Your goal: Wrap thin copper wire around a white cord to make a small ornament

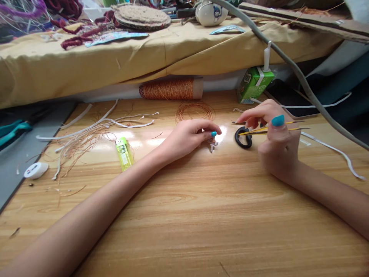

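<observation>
My left hand [193, 136] rests on the wooden table [184, 215], fingers pinched on a small silvery wire piece [213, 144] that lies on the surface. My right hand [273, 134] is closed around a pair of scissors [245, 137] with black loop handles and thin yellow-edged blades pointing right. The two hands are a short gap apart. A loose coil of copper-coloured wire [194, 111] lies just behind my left hand.
A spool of copper thread [170, 89] lies under the cloth-covered shelf [144, 57]. A yellow-green lighter [123, 154], white strips and straw-like strands [86, 130] sit at left. A green carton [254, 84] stands at back right; a grey cable [302, 82] crosses there.
</observation>
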`<state>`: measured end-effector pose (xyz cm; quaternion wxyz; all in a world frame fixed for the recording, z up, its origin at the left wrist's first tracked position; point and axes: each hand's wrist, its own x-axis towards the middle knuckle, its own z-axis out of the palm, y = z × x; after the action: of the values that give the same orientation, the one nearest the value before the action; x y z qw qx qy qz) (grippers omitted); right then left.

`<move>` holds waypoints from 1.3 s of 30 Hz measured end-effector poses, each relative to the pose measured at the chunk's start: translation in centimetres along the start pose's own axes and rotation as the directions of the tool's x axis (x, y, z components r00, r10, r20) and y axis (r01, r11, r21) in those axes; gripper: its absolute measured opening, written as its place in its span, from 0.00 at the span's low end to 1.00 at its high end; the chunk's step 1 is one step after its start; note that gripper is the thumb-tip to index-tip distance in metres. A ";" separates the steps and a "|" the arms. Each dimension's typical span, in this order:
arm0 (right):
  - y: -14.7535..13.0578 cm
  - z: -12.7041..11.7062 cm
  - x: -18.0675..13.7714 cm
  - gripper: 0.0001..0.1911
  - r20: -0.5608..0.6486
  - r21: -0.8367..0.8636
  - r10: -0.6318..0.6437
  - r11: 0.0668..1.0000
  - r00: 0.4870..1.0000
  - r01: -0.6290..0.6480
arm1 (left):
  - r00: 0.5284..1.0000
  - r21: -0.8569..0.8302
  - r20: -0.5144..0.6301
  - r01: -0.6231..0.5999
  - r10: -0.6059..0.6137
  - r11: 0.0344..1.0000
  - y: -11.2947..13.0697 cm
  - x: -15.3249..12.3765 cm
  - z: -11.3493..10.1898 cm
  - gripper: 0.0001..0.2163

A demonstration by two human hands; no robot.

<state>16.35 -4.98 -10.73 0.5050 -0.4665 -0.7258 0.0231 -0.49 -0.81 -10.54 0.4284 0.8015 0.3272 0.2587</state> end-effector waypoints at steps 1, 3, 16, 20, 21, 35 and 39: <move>0.0 -0.1 0.0 0.22 0.029 -0.019 0.012 1.000 1.000 -0.011 | 1.000 -0.003 -0.002 0.004 -0.004 1.000 0.0 0.0 0.0 0.09; 0.0 -0.1 0.0 0.22 0.084 -0.037 0.031 0.999 0.996 -0.028 | 1.000 -0.008 -0.008 0.011 -0.011 1.000 0.1 0.0 0.0 0.09; -0.3 -0.2 0.0 0.26 -0.002 -0.014 0.144 0.989 0.990 -0.144 | 0.998 0.051 -0.061 -0.001 0.004 0.999 0.4 -0.1 0.0 0.07; -0.4 -0.2 0.0 0.28 -0.062 0.027 0.191 0.982 0.980 -0.189 | 0.994 0.137 -0.103 -0.024 0.038 0.990 0.5 -0.1 0.1 0.06; -0.4 -0.2 0.0 0.28 -0.057 0.040 0.195 0.980 0.979 -0.193 | 0.993 0.171 -0.109 -0.036 0.055 0.985 0.5 -0.1 0.2 0.05; 0.0 -0.2 0.5 0.15 0.148 -0.001 0.146 0.989 0.978 -0.148 | 0.974 0.464 0.141 -0.223 0.177 0.857 0.2 -0.7 0.7 0.08; 0.3 -0.1 0.7 0.11 0.206 -0.039 0.202 0.979 0.958 -0.198 | 0.977 0.476 0.105 -0.214 0.186 0.853 0.0 -0.6 0.8 0.08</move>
<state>16.59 -4.37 -10.32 0.4170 -0.5369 -0.7241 0.1163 -0.31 -1.72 -11.01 0.1936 0.9196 0.2846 0.1891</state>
